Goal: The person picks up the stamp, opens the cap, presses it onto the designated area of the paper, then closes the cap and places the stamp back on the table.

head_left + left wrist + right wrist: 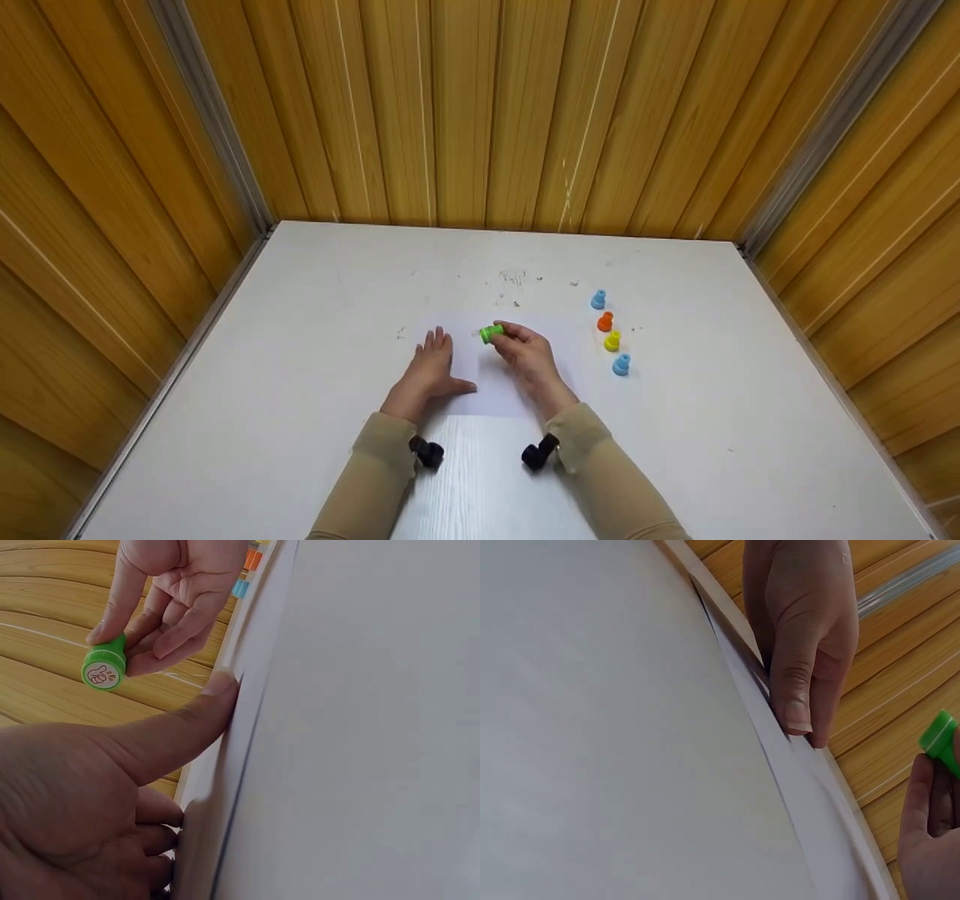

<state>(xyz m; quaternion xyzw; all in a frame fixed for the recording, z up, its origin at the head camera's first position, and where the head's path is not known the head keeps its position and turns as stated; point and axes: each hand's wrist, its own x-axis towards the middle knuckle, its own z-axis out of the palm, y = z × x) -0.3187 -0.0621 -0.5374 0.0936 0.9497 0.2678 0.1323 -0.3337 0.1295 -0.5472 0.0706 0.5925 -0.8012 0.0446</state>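
Note:
My right hand (pixel 531 361) pinches a green toy stamp (pixel 490 334) between thumb and fingers, held up above a white sheet of paper (pixel 495 401). In the left wrist view the stamp's round face shows a red thumbs-up picture and is turned toward that camera. My left hand (pixel 429 369) rests on the left part of the sheet, fingers spread and thumb out along the paper. At the edge of the right wrist view, only part of the green stamp (pixel 937 732) shows.
To the right of the sheet several stamps stand in a row: a blue one (pixel 598 299) at the back, an orange one (pixel 605 322), a yellow one (pixel 613 341) and another blue one (pixel 622 365). Wood-patterned walls (pixel 465 112) border the white table (pixel 315 322).

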